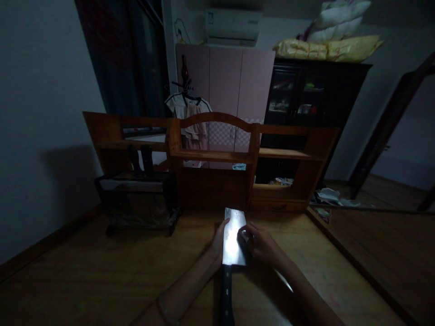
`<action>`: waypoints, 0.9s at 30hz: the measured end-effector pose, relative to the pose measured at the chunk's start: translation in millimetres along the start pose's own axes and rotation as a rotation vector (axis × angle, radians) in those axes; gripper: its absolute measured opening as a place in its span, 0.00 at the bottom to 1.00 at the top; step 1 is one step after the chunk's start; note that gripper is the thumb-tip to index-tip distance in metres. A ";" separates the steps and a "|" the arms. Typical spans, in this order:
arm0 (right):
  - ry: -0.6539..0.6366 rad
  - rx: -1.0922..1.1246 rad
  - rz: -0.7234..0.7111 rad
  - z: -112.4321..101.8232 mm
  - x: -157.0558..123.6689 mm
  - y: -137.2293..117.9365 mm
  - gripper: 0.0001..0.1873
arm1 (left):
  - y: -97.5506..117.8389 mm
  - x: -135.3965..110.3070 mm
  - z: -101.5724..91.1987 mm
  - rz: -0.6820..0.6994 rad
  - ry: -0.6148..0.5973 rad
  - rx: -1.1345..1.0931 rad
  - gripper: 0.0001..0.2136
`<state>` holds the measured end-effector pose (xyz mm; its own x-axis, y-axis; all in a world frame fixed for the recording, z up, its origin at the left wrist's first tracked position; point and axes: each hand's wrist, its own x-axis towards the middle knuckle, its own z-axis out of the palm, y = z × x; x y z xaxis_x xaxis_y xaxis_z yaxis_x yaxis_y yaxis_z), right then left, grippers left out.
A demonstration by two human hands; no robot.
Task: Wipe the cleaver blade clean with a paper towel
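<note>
One black-handled, rectangular steel cleaver [234, 237] points toward twelve o'clock; the left hand [218, 244] clasps it from nine, the right hand [258, 245] curls at three, its pinch unclear. Best keep skin clear of the edge.

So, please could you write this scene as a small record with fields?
Tool: rectangular silver metal cleaver, black riveted handle toward the camera
Left hand: along the cleaver's left edge, thumb touching it
Right hand: at the cleaver's right side, fingers curled; contents unclear
Left side: dark box-shaped rack, two black handles upright in it
Behind: brown wooden shelf unit
</note>
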<state>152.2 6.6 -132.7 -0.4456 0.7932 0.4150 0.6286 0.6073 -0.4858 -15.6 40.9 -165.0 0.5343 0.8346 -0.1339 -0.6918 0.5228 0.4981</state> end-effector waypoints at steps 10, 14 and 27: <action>0.314 -0.035 0.042 -14.6 7.2 5.2 0.11 | 1.5 -9.6 10.9 0.019 0.141 0.020 0.19; 0.485 0.013 0.066 -17.9 7.6 8.1 0.14 | 0.9 -7.6 8.0 0.010 0.212 0.061 0.18; 0.017 -0.013 0.046 -8.0 0.4 6.1 0.17 | -0.3 -4.9 4.8 0.028 0.108 0.025 0.21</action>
<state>160.9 10.3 -129.4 -0.4056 0.8191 0.4057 0.6560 0.5699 -0.4948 -15.6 35.7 -160.4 0.4582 0.8636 -0.2104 -0.6930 0.4953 0.5239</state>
